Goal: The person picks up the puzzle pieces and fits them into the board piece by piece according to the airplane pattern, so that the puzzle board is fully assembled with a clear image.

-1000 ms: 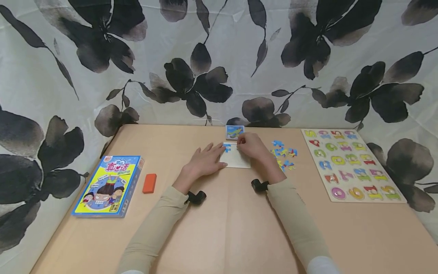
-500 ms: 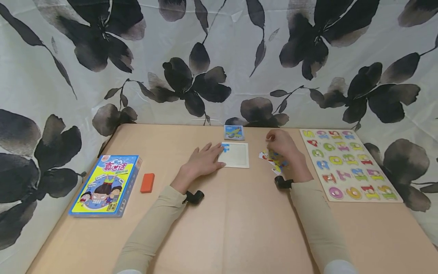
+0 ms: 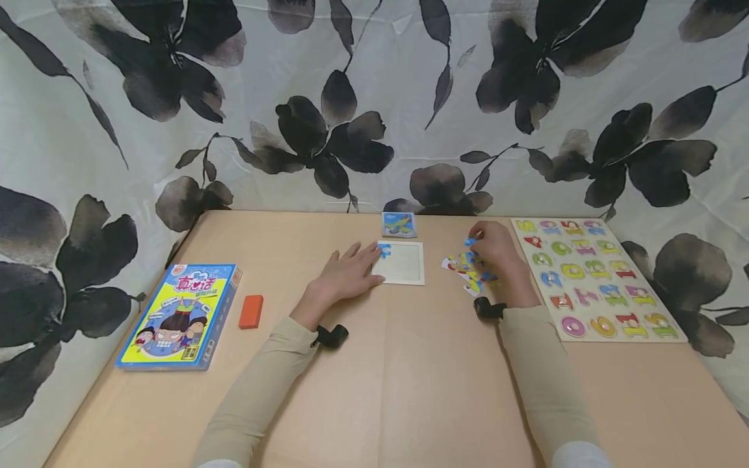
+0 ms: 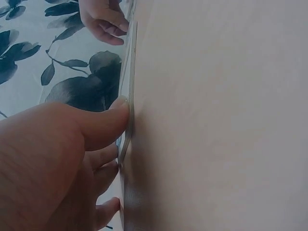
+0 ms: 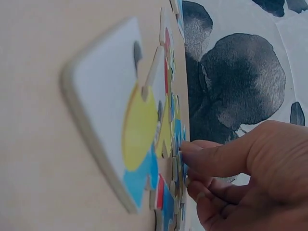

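Note:
My left hand [image 3: 348, 276], fingers extended, rests on the left edge of a small white puzzle tray [image 3: 409, 265]. Joined blue puzzle pieces [image 3: 383, 247] lie in the tray's upper left corner. From the left wrist view, the thumb [image 4: 108, 124] presses on the tray's near edge. My right hand [image 3: 499, 247] is at the far side of a pile of loose jigsaw pieces [image 3: 468, 268], its thumb and curled fingers pinching a blue puzzle piece [image 3: 470, 242]. In the right wrist view a white, yellow and blue corner piece [image 5: 108, 91] is closest to the camera.
A small picture box [image 3: 399, 225] stands behind the tray. To the right lies a large board of colourful shapes [image 3: 597, 279]. An orange block [image 3: 251, 312] and a blue-and-yellow game box [image 3: 178, 318] sit on the left. A floral cloth [image 3: 363, 97] hangs behind the table.
My right hand has moved right, from over the tray to the loose pieces, and shifted slightly there, with a blue piece now showing at its fingertips. My left hand has stayed on the tray.

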`<action>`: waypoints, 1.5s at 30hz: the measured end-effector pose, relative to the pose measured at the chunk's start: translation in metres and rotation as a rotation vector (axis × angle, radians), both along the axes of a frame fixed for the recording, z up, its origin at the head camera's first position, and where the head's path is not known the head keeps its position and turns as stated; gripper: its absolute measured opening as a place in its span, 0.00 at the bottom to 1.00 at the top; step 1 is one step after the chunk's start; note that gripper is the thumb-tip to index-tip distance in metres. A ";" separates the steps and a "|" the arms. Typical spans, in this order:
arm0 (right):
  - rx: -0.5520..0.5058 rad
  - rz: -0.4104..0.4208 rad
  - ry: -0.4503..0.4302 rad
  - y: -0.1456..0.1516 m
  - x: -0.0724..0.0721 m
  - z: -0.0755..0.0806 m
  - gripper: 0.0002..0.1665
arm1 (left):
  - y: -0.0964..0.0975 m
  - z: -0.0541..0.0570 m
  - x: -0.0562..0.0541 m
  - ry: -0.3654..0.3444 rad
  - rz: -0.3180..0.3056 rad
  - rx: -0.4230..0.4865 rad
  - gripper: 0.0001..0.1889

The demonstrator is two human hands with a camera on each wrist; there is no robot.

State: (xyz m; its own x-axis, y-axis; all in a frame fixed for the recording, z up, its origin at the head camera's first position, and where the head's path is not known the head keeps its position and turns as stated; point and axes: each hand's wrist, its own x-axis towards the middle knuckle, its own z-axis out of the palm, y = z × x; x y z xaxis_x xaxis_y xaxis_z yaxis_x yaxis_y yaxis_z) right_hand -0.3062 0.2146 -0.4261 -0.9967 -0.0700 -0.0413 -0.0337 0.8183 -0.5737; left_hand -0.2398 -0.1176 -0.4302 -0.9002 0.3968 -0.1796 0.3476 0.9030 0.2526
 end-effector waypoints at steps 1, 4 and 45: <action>-0.010 -0.005 -0.002 0.000 0.000 0.000 0.16 | 0.000 0.000 0.000 -0.001 0.000 0.001 0.38; -0.035 -0.015 -0.004 0.001 0.000 0.000 0.16 | 0.000 0.000 -0.001 -0.004 -0.002 0.003 0.38; -0.321 0.120 0.009 -0.077 0.005 0.006 0.08 | 0.000 0.002 0.002 -0.004 -0.001 0.019 0.37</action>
State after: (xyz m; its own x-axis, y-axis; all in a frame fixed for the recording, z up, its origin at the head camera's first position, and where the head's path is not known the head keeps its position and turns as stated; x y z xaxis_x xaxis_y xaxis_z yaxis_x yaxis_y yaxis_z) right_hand -0.3015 0.1372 -0.4201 -0.9809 -0.1944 0.0102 -0.1245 0.5863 -0.8005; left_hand -0.2382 -0.1178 -0.4280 -0.8992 0.4009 -0.1753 0.3474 0.8977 0.2709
